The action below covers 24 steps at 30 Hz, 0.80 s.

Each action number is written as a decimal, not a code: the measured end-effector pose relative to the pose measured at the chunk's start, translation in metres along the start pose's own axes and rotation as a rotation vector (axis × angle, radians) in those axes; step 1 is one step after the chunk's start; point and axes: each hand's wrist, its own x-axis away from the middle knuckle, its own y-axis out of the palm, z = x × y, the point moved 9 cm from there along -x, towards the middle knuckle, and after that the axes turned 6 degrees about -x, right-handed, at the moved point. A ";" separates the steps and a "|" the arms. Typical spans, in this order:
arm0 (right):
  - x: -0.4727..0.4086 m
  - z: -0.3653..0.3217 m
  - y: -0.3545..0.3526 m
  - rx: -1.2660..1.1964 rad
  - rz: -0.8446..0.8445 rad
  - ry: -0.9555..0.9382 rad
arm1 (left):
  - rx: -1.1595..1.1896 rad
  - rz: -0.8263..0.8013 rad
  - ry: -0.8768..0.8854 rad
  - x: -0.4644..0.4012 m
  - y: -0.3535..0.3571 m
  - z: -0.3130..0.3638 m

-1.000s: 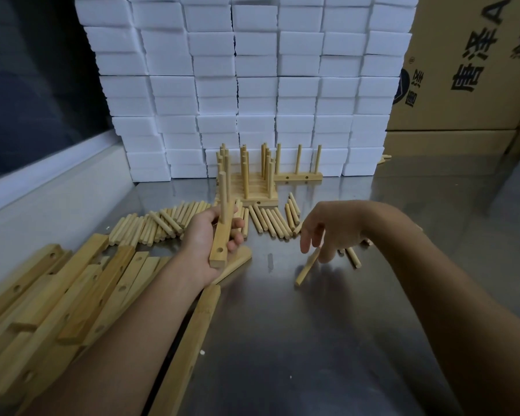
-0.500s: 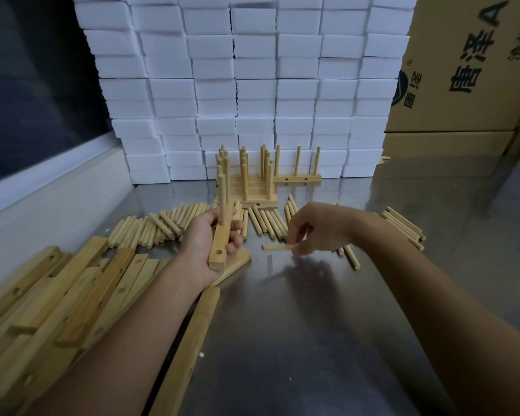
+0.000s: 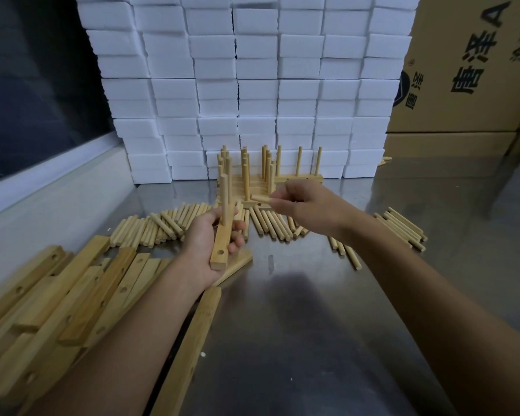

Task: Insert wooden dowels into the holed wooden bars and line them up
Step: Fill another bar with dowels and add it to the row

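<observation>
Several finished bars point(image 3: 254, 187) stand lined up at the back, while the left hand point(image 3: 206, 244) grips a half-filled bar point(image 3: 222, 235), the right hand point(image 3: 300, 202) pinches a dowel point(image 3: 260, 198), and many bare bars point(image 3: 57, 292) wait

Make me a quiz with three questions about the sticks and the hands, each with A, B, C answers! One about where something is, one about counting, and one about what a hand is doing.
1. Where are the finished bars with standing dowels?
A. By the white blocks
B. Beside the cardboard box
C. On the bar pile at the left

2. How many dowels stand in the held bar?
A. None
B. One
C. Four

3. What is the right hand doing?
A. Lying flat on the table
B. Pinching a dowel
C. Pushing a white block

Answers:
1. A, they stand at the foot of the white blocks.
2. B, a single upright dowel rises from the bar gripped by the left hand.
3. B, its fingertips pinch a loose dowel above the metal table.
</observation>
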 end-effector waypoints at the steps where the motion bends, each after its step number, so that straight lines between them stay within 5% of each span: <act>1: -0.001 -0.001 -0.001 -0.006 0.032 -0.013 | 0.001 0.000 0.000 0.000 0.000 0.000; 7: 0.001 -0.005 -0.014 -0.047 0.210 -0.055 | -0.002 -0.005 0.002 0.000 0.001 0.000; 24: 0.007 -0.009 -0.023 -0.125 0.289 -0.092 | 0.001 -0.006 0.001 0.001 0.001 0.000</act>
